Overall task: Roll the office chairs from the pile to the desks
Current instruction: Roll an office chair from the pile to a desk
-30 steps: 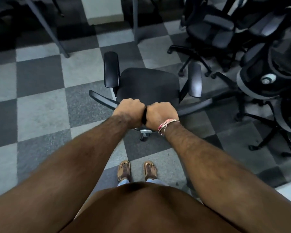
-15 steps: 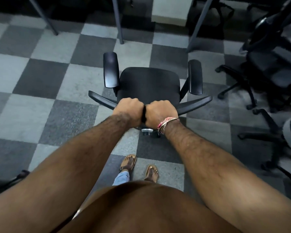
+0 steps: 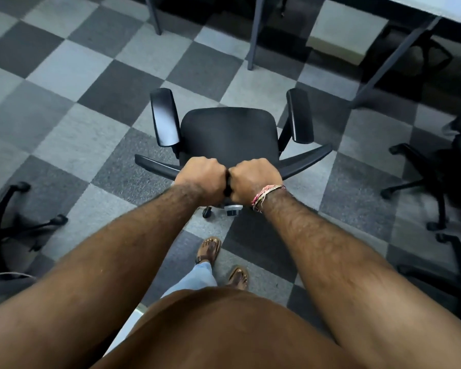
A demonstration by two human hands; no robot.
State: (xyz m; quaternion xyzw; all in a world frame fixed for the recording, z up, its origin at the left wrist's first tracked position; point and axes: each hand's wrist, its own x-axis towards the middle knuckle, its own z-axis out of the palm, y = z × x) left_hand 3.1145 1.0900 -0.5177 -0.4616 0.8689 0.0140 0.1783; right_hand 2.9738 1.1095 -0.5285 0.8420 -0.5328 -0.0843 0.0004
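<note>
Chair [image 3: 230, 134] is stood on the checkered carpet floor [image 3: 64, 123], seat turned toward the desk [image 3: 453, 6] ahead, near but short of its legs. Left hand [image 3: 201, 178] and right hand [image 3: 254, 179] are clenched side by side on the backrest top edge. Judgement: push should be kept level and centred, aimed between the desk legs [image 3: 253, 33], with neighbouring chair bases [image 3: 421, 179] avoided.

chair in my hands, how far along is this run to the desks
Done: the chair is out on open carpet. In hand: left hand and right hand grip its backrest top, seat facing the desk legs. Left: roll it under the desk; other chairs wait at the sides.
</note>
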